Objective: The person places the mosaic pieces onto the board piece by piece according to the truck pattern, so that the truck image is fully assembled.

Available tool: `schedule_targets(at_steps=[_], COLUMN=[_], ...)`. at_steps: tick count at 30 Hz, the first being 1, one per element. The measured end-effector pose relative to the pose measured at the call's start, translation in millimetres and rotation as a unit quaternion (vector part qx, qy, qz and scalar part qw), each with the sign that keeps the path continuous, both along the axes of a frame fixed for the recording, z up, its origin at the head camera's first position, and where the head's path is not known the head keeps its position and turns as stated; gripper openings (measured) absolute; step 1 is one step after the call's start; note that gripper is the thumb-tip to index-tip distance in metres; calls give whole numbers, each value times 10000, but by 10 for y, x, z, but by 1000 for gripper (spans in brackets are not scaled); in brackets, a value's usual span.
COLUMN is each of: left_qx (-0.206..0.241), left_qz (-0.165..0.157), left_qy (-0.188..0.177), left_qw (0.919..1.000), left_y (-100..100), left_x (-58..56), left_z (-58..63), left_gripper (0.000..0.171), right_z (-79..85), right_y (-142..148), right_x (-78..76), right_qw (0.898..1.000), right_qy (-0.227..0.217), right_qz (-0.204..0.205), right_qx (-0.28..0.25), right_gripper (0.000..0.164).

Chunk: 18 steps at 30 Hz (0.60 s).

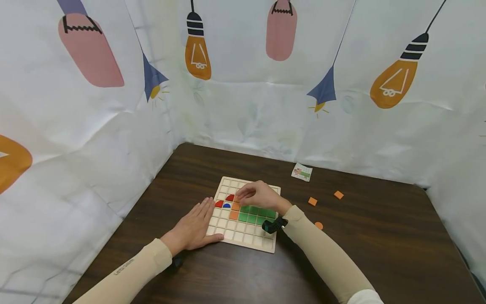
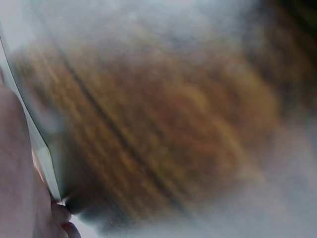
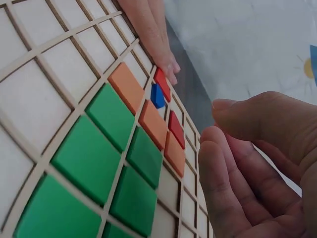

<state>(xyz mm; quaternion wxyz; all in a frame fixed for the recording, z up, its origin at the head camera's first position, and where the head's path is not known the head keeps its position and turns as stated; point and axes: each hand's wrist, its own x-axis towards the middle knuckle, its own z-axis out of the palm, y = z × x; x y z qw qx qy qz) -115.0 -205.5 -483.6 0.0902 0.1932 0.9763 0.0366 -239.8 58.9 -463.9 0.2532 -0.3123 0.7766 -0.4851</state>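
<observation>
A pale wooden grid board lies on the table. My left hand is spread flat along its left edge, fingers straight. Over the upper middle of the board hovers my right hand, its fingers loosely bent, with a gap between thumb and forefinger and nothing held. In the right wrist view its fingertips are beside an orange square. Several green squares fill cells in two rows. Two red rounded pieces and a blue half-round piece sit left of the orange squares.
Right of the board lie two loose orange squares and an orange disc, partly behind the right forearm. A small printed card with a coloured grid rests near the back edge of the dark table. Patterned white cloth hangs behind.
</observation>
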Motion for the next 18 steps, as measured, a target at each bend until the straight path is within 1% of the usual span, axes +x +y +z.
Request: schedule_targets(at_steps=[5,10,15,18], left_qx=[-20,-52,-23,-44], left_qz=[34,0,-38,-19], left_qy=[-3,58,101,95], left_qw=[10000,10000,9999,9999], left_y=[8,11,17,16], left_x=[-8,3,3,-4], left_z=[-22,-8,13,2], left_gripper=[112,111,111,111], right_z=[13,22,36,61], right_y=[177,358,581,732], right_x=[0,3,-14,-18], right_qw=[9998,9991,9979,9966], right_qy=[-21,-85,-24,55], right_qz=[-181,-412,-651,-823], right_qx=[-26,-66,14,23], right_gripper=[35,39,40,39])
